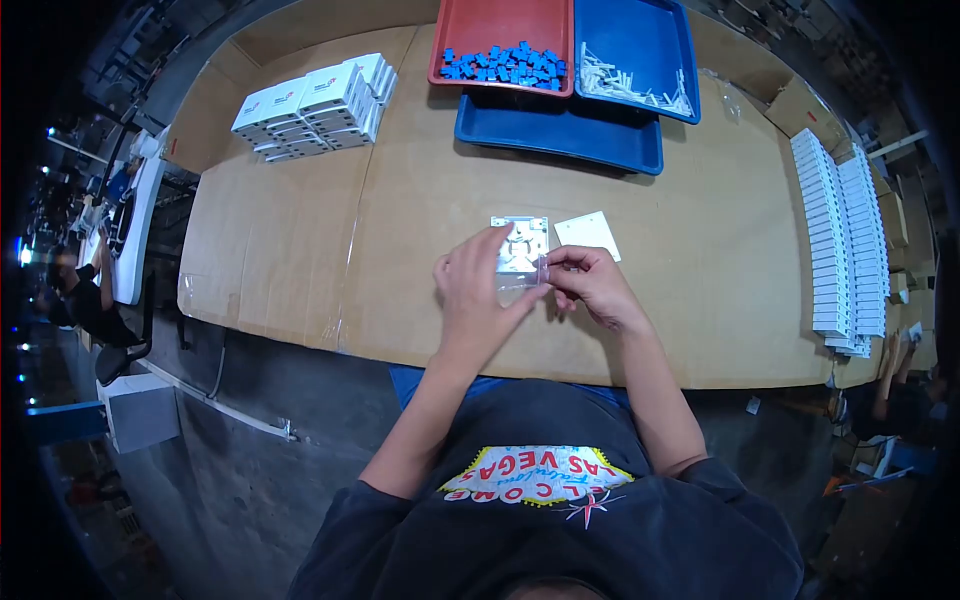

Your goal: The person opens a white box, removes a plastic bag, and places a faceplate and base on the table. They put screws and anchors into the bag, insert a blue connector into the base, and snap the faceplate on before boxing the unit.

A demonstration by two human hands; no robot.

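A small white square plastic box [521, 240] with its inside showing sits near the middle of the cardboard-covered table. My left hand [472, 295] curves round its left and near sides, fingertips on the box and thumb reaching across below it. Clear plastic film, seemingly a small bag [518, 282], shines at the near edge of the box. The fingers of my right hand [597, 287] are pinched together on that film at the box's near right corner. Just beyond my right hand lies a flat white square cover plate [588, 234], turned slightly. Fingertips partly hide the film.
At the back stand a red tray [505, 25] of blue clips, a blue tray [635, 35] of white sticks and another blue tray [555, 135]. White boxes [318, 108] are stacked back left. Long rows of white pieces [835, 240] line the right edge. People work at both sides.
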